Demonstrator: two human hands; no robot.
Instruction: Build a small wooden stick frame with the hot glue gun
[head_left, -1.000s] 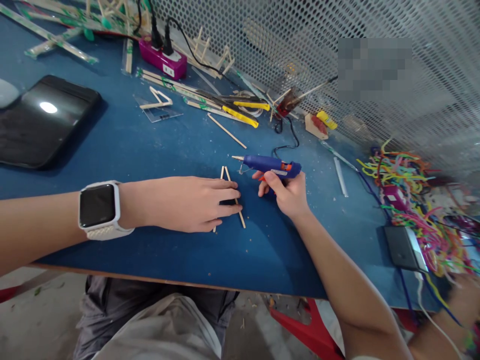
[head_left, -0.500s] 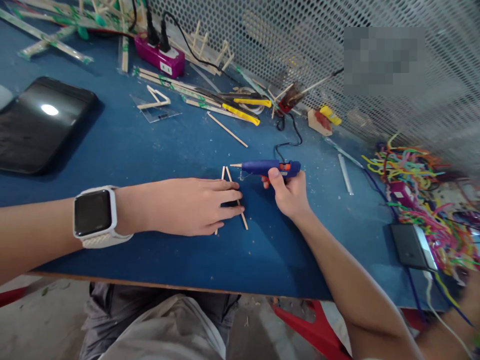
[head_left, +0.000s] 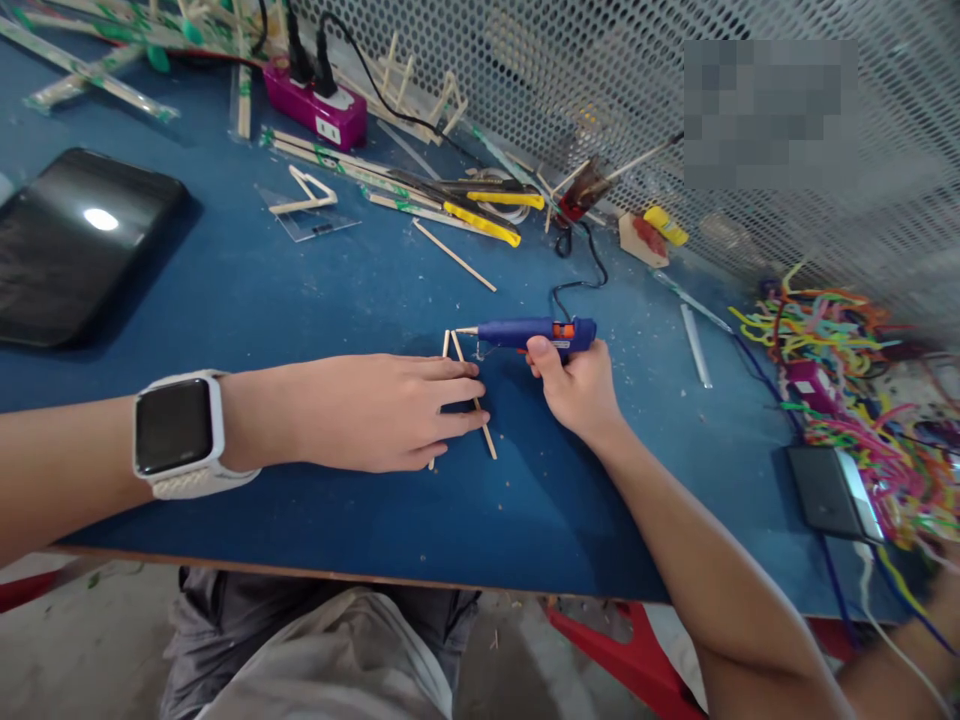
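Note:
Flat on the blue table, my left hand (head_left: 390, 410) presses down two thin wooden sticks with its fingers spread. The right-hand stick (head_left: 486, 430) slants out from under the fingertips, and the other stick (head_left: 446, 343) shows above and below the hand. Their upper ends nearly meet. My right hand (head_left: 574, 385) is wrapped round a blue glue gun (head_left: 517, 332), whose metal tip points left at the upper ends of the sticks. A thin strand of glue hangs below the nozzle.
Behind lie a loose stick (head_left: 454, 255), yellow-handled cutters (head_left: 484, 222), a small stick triangle (head_left: 304, 195) and a purple power strip (head_left: 315, 105). A black tray-like object (head_left: 82, 250) is at left. Colourful pipe cleaners (head_left: 892, 430) and a power bank (head_left: 829, 490) lie at right, near another person's arm (head_left: 900, 640).
The glue gun in my right hand has moved slightly left, its tip now at the sticks' upper ends. My left hand stays on the sticks.

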